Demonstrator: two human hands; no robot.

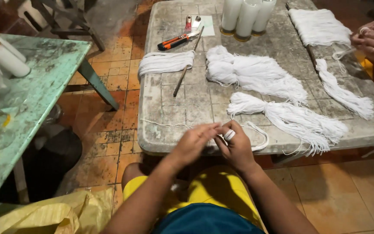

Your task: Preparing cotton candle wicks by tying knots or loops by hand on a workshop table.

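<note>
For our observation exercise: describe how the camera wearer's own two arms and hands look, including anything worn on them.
Both forearms are bare, with no sleeves, gloves, watch or bracelet in view. The left hand shows nothing worn on it. The right hand has white thread wrapped in a band around one finger, like a ring. Below the arms, yellow shorts and a blue top are visible.

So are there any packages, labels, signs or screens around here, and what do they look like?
No signs or screens.
Yellow bag: bottom left on the floor, crumpled plastic.
Paper sheet: far end of the grey table, pale rectangle under small items.
Candles: far table edge, three white cylinders with gold bases; no label visible.
</note>
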